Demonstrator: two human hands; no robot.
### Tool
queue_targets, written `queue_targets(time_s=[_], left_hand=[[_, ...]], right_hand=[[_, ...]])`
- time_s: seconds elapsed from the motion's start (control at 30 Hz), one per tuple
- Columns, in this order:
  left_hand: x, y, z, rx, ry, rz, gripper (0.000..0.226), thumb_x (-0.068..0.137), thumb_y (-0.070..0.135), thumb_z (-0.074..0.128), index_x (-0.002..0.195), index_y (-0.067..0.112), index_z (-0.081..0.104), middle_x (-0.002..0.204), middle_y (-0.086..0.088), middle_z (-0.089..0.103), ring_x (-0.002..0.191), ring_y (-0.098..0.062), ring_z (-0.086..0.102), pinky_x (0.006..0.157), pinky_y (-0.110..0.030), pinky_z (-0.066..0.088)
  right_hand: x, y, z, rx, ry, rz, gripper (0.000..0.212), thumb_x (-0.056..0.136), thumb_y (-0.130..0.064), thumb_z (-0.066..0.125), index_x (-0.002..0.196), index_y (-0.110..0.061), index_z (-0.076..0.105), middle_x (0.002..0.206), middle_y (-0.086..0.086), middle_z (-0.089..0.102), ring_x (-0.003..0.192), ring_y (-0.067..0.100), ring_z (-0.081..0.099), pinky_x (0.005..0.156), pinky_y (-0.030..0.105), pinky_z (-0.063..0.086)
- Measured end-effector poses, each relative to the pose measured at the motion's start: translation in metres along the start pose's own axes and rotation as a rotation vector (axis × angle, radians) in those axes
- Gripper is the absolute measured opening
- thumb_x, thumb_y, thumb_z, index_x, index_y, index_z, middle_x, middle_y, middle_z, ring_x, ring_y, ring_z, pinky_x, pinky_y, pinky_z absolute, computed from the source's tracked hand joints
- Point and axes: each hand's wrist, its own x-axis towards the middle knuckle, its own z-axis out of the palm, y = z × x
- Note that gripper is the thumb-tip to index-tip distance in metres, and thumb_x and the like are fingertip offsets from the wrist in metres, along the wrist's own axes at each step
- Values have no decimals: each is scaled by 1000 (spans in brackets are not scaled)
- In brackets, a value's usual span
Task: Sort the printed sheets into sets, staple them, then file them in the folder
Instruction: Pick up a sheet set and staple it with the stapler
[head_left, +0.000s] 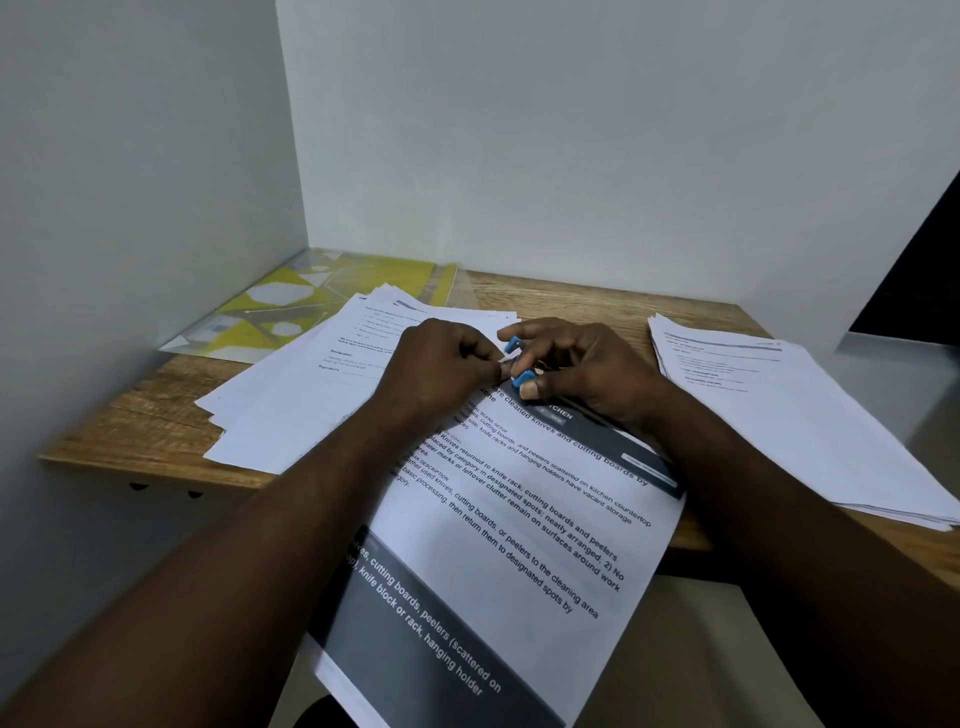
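A set of printed sheets (498, 551) with a dark header lies slanted in front of me and hangs over the desk's near edge. My left hand (441, 364) pinches its top corner with curled fingers. My right hand (571, 364) grips a small blue stapler (519, 361) at that same corner, thumb underneath and fingers on top. Most of the stapler is hidden by my fingers. A loose pile of white sheets (311, 395) spreads to the left. Another stack of sheets (789, 415) lies at the right. The yellow-patterned clear folder (311, 296) lies flat at the back left.
The wooden desk (130, 431) is small and shut in by white walls at the left and back. Its near edge runs under my forearms. A dark opening shows at the far right.
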Motion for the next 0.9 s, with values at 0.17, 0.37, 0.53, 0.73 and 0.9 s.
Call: queue_targets(time_s=[0.17, 0.37, 0.53, 0.73, 0.9], left_hand=[[0, 0, -1, -164, -34, -59, 6, 80, 17, 87, 82, 18, 82, 71, 1, 76, 63, -6, 65, 65, -25, 49], [-1, 1, 0, -288, -70, -61, 9, 83, 28, 88, 86, 22, 82, 77, -5, 77, 67, -16, 64, 68, -35, 48], [1, -1, 0, -264, -81, -36, 6, 85, 28, 84, 85, 22, 81, 83, -3, 79, 77, -17, 73, 82, -48, 60], [2, -1, 2, -242, -45, -38, 11, 86, 26, 82, 82, 17, 78, 83, -1, 78, 74, -12, 70, 79, -38, 56], [5, -5, 3, -262, -54, -59, 16, 82, 32, 81, 82, 16, 77, 84, -4, 79, 75, -16, 71, 87, -52, 59]], right_hand=[[1, 3, -1, 246, 148, 27, 32, 83, 17, 73, 90, -14, 80, 139, 6, 69, 119, 23, 69, 91, 35, 57], [4, 1, -4, 327, 360, 123, 21, 72, -12, 87, 92, -17, 78, 134, 4, 72, 102, 40, 66, 57, 23, 42], [4, 3, -2, 309, 352, 152, 16, 83, -2, 81, 93, -13, 78, 128, 7, 74, 90, 27, 65, 64, 24, 47], [2, 2, -4, 364, 346, 166, 18, 89, 6, 73, 96, -10, 76, 104, 2, 80, 102, 36, 69, 83, 39, 55], [2, -2, -2, 347, 332, 183, 16, 89, 7, 73, 101, -4, 73, 107, 5, 78, 80, 23, 73, 72, 32, 63]])
